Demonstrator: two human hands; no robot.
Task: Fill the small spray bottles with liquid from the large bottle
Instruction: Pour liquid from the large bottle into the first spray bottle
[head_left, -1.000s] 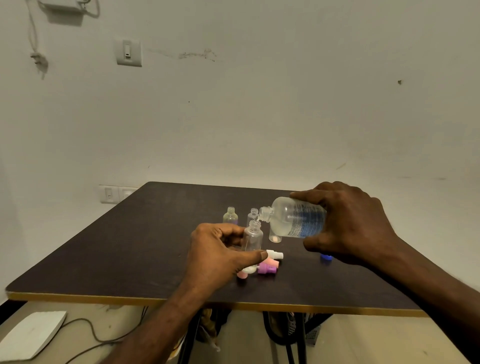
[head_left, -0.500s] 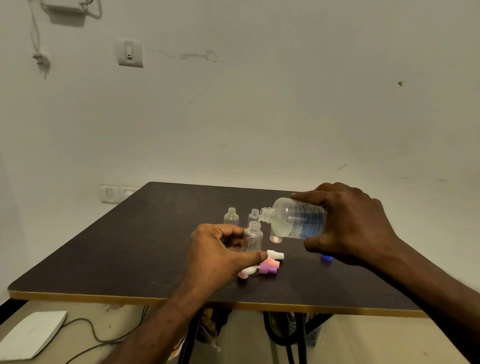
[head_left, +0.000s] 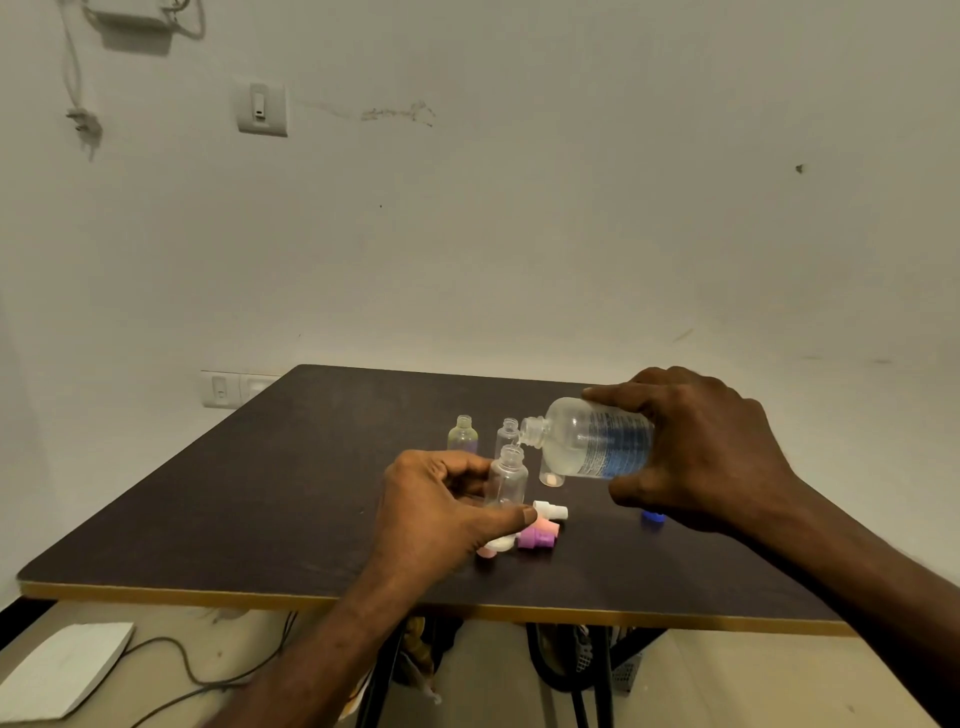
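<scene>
Leftmost, floor: white slab (head_left: 62, 670) and cable under the table (head_left: 260, 509).
Left hand (head_left: 436, 509): fingers curled round an upright small spray bottle (head_left: 508, 478).
Behind its fingers: two open small bottles (head_left: 462, 434).
Below its thumb: loose spray caps (head_left: 540, 532), partly hidden.
Right hand (head_left: 701, 457): grips the tilted large bottle (head_left: 592, 439), mouth just above the held bottle's neck.
Label: blue, print unreadable.
Under its palm: blue cap (head_left: 653, 516), half hidden.

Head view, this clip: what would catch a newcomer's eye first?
The right hand tilts the large bottle so its open neck sits just above a small spray bottle, which the left hand holds upright at the middle of the dark table. Next come the pink, purple and white spray caps lying loose just in front of it.
</scene>
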